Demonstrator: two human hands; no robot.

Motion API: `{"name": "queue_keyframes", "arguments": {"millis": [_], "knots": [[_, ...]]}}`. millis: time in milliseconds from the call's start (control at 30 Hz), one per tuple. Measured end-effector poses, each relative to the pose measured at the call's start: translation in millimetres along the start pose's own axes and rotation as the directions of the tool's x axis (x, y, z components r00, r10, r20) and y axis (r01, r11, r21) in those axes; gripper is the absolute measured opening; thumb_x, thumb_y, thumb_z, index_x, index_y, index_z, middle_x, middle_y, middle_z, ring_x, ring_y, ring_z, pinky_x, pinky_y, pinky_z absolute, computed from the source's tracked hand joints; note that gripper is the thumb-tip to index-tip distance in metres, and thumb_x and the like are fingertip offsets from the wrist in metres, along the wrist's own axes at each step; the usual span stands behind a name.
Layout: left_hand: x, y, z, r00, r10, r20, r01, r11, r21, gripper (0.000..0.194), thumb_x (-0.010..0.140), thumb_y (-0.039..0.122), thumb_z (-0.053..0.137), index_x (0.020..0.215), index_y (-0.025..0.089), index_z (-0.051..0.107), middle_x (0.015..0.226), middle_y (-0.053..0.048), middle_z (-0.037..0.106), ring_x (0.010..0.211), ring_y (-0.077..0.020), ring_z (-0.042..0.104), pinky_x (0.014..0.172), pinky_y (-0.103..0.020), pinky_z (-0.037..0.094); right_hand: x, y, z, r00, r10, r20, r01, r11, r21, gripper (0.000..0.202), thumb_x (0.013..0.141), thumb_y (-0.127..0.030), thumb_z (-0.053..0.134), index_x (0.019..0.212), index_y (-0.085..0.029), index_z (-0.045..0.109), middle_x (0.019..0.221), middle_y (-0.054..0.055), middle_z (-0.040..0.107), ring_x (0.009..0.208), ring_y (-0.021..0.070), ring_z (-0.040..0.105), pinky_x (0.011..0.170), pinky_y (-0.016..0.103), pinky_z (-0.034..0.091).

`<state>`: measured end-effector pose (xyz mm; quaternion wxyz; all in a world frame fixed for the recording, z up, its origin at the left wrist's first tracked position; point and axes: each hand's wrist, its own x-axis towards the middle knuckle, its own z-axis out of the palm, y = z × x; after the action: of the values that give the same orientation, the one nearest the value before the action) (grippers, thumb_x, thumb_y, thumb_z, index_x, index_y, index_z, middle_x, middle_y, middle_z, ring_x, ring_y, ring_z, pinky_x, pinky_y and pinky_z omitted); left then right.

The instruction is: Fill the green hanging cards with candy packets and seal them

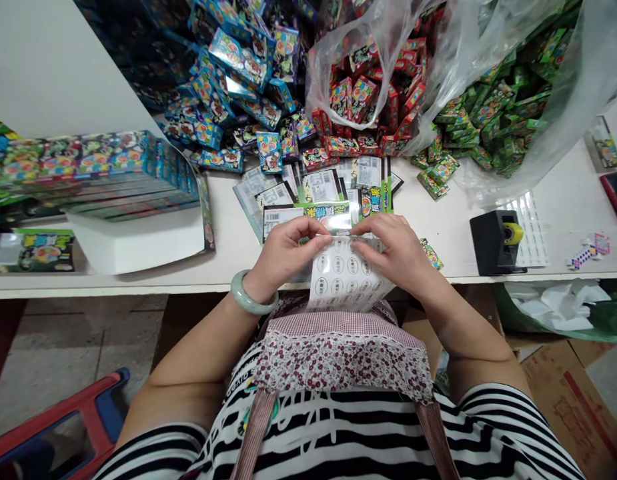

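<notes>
At the table's front edge, a white sheet of round stickers (345, 275) hangs between my hands, its lower part over my lap. My left hand (291, 252) pinches the sheet's upper left edge between thumb and forefinger; a pale green bangle circles that wrist. On the upper right edge, my right hand (398, 253) is closed with thumb and forefinger together. Just beyond the fingertips lies a printed green card package (328, 212) with a clear part. More flat packages (318, 185) are fanned out behind it, partly overlapping.
Heaped small boxes stand at the back: blue ones (238, 60), red ones (363, 100) in a clear bag, green ones (508, 107). A white display carton (138, 243) holds rows of boxes at left. A black tape dispenser (495, 243) stands at right.
</notes>
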<state>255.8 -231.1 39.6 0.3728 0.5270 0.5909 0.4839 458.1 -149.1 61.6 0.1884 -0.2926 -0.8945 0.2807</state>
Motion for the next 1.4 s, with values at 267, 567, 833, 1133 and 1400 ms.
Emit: {"name": "queue_keyframes", "arguments": {"millis": [267, 567, 833, 1133, 1400], "knots": [[-2.3, 1.9, -1.1, 0.999, 0.022, 0.032, -0.022, 1.000, -0.008, 0.016, 0.082, 0.035, 0.073, 0.083, 0.019, 0.069, 0.078, -0.002, 0.072, 0.071, -0.0133, 0.064, 0.067, -0.028, 0.054, 8.8, -4.7, 3.5, 0.998, -0.034, 0.051, 0.036, 0.999, -0.036, 0.010, 0.092, -0.024, 0.055, 0.087, -0.024, 0.064, 0.089, 0.002, 0.071, 0.089, 0.0216, 0.060, 0.084, 0.037, 0.037], [-7.1, 0.8, -4.5, 0.989, 0.145, -0.021, -0.142, 0.983, 0.119, 0.014, 0.087, 0.034, 0.067, 0.089, 0.021, 0.070, 0.082, -0.003, 0.073, 0.076, -0.0145, 0.066, 0.074, -0.029, 0.054, 8.5, -4.2, 4.6, 0.999, -0.006, 0.048, 0.004, 0.999, 0.036, 0.008, 0.086, -0.019, 0.055, 0.081, -0.023, 0.059, 0.085, 0.002, 0.069, 0.087, 0.0206, 0.060, 0.083, 0.036, 0.038], [-6.3, 0.1, -3.8, 0.984, 0.176, 0.037, -0.180, 0.967, 0.182, 0.013, 0.089, 0.030, 0.063, 0.081, 0.020, 0.066, 0.077, -0.002, 0.072, 0.073, -0.0142, 0.065, 0.071, -0.029, 0.053, 8.9, -1.4, 6.6, 0.998, 0.041, 0.054, -0.045, 0.996, 0.077, 0.006, 0.084, -0.019, 0.058, 0.080, -0.023, 0.058, 0.083, 0.002, 0.068, 0.084, 0.0197, 0.061, 0.081, 0.035, 0.040], [-6.5, -0.7, -1.7, 0.989, 0.143, 0.034, -0.146, 0.983, 0.115, 0.015, 0.088, 0.032, 0.066, 0.079, 0.021, 0.065, 0.074, -0.001, 0.070, 0.070, -0.0140, 0.064, 0.069, -0.029, 0.053, 8.1, -0.9, 6.6, 0.998, 0.043, 0.046, -0.049, 0.991, 0.128, 0.003, 0.084, -0.020, 0.060, 0.083, -0.023, 0.059, 0.086, 0.001, 0.069, 0.085, 0.0189, 0.062, 0.082, 0.035, 0.041], [-6.0, -0.5, -1.3, 0.984, 0.172, 0.044, -0.176, 0.977, 0.117, 0.017, 0.088, 0.035, 0.067, 0.080, 0.020, 0.066, 0.078, -0.002, 0.072, 0.073, -0.0144, 0.065, 0.073, -0.030, 0.054, 7.4, -2.6, 2.8, 0.997, 0.029, 0.077, -0.038, 0.993, 0.115, 0.007, 0.082, -0.017, 0.057, 0.079, -0.023, 0.058, 0.083, 0.001, 0.068, 0.083, 0.0183, 0.060, 0.082, 0.034, 0.040]]}}
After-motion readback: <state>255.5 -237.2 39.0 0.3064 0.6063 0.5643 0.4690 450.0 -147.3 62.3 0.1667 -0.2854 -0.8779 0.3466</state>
